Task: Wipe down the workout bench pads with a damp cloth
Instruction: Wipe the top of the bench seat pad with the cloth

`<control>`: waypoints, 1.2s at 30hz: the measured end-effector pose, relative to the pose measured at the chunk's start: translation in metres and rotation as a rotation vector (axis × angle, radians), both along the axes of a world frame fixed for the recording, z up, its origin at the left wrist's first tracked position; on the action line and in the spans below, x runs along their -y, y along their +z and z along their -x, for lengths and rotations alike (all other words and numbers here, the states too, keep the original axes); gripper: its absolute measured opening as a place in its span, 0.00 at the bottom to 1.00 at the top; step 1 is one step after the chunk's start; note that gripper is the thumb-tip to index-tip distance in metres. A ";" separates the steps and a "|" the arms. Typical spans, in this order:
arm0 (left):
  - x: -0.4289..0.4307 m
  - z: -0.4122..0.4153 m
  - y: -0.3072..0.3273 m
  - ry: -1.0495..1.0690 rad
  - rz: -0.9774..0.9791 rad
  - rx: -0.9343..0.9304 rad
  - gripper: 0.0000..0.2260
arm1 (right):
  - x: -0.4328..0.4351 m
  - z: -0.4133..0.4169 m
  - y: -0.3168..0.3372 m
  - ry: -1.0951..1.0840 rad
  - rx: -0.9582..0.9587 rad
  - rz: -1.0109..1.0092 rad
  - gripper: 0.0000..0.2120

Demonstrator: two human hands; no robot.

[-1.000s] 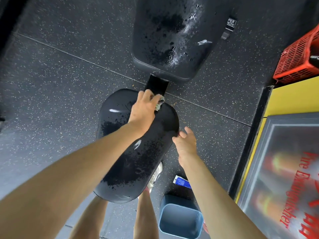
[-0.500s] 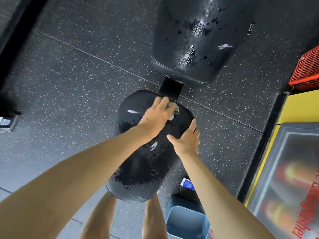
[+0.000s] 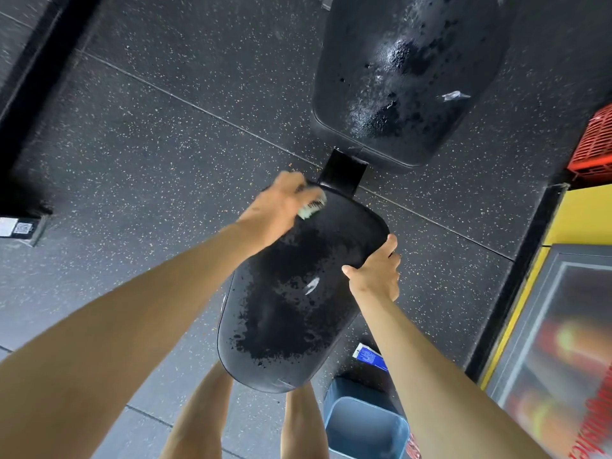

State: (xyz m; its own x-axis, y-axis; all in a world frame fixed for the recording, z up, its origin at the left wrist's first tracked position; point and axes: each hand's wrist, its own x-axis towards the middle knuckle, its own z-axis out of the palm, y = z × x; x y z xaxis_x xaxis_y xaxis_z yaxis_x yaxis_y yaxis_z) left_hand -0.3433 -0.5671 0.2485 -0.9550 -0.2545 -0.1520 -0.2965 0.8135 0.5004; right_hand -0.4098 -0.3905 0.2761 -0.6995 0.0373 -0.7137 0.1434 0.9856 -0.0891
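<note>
The black seat pad (image 3: 291, 299) of the workout bench lies below me, wet and blotchy. My left hand (image 3: 275, 210) holds a pale green cloth (image 3: 311, 207) against the pad's far end, close to the black frame bracket (image 3: 344, 175). Only a corner of the cloth shows from under the fingers. My right hand (image 3: 376, 271) grips the pad's right edge, thumb on top and fingers curled round the rim. Beyond the bracket lies the larger black back pad (image 3: 404, 84), also wet and streaked.
A blue-grey bucket (image 3: 364, 425) stands on the speckled rubber floor at my right foot, beside a small blue and white pack (image 3: 369, 356). A yellow-framed fire extinguisher cabinet (image 3: 563, 326) runs along the right. A red crate (image 3: 596, 140) sits behind it. My legs (image 3: 198, 415) are under the seat.
My left hand has slid the cloth leftward along the far end of the seat. My right hand has gone from hovering beside the pad to gripping its right edge.
</note>
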 end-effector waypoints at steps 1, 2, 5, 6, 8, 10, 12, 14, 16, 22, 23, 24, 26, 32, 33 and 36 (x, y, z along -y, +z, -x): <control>0.011 -0.001 -0.001 0.207 -0.034 0.006 0.22 | 0.001 0.000 -0.001 0.004 -0.006 -0.006 0.44; 0.017 -0.001 -0.003 0.403 -0.038 0.012 0.22 | 0.002 0.000 -0.001 0.006 -0.010 -0.012 0.44; 0.018 -0.002 -0.003 0.418 0.036 -0.004 0.26 | 0.005 0.002 -0.002 -0.002 -0.016 -0.021 0.43; 0.016 -0.004 -0.003 0.261 0.042 -0.037 0.25 | 0.006 0.002 -0.002 -0.001 -0.016 -0.023 0.43; 0.019 -0.011 -0.002 -0.090 0.044 -0.067 0.25 | 0.006 0.002 -0.002 0.003 -0.014 -0.024 0.43; 0.029 -0.013 -0.001 -0.243 0.066 -0.054 0.26 | 0.005 0.001 -0.002 -0.007 -0.013 -0.022 0.43; 0.030 -0.012 -0.003 -0.017 0.025 -0.024 0.25 | 0.004 0.001 -0.002 -0.018 -0.019 -0.015 0.44; 0.012 -0.008 0.000 0.198 -0.011 0.006 0.26 | 0.002 0.001 -0.001 -0.028 -0.029 -0.004 0.48; -0.012 -0.001 0.006 0.075 -0.007 -0.005 0.28 | 0.000 0.002 -0.001 -0.040 -0.032 0.011 0.52; 0.008 0.003 -0.001 0.387 -0.027 0.004 0.26 | 0.002 0.003 -0.004 -0.052 -0.021 0.031 0.52; 0.009 0.007 0.001 0.469 -0.043 0.024 0.26 | 0.002 0.003 -0.005 -0.048 -0.021 0.028 0.51; 0.008 0.010 0.002 0.426 -0.042 0.027 0.26 | 0.003 0.004 -0.005 -0.045 -0.022 0.026 0.51; 0.006 0.009 0.004 0.126 -0.040 0.000 0.25 | 0.003 0.005 -0.006 -0.048 -0.019 0.027 0.51; 0.034 -0.010 -0.002 0.361 -0.018 0.009 0.25 | 0.002 0.004 -0.006 -0.055 -0.020 0.030 0.51; 0.030 -0.013 0.000 0.338 0.015 -0.016 0.25 | 0.001 0.004 -0.006 -0.059 -0.021 0.031 0.50; 0.014 -0.034 -0.002 -0.200 0.083 -0.115 0.27 | 0.002 0.004 -0.007 -0.053 -0.030 0.019 0.47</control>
State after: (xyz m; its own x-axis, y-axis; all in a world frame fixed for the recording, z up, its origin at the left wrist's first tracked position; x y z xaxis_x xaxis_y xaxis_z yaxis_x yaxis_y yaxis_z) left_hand -0.3093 -0.5811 0.2469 -0.9975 -0.0654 -0.0255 -0.0699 0.8900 0.4505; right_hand -0.4139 -0.3920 0.2691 -0.7183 0.0617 -0.6930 0.1921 0.9749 -0.1124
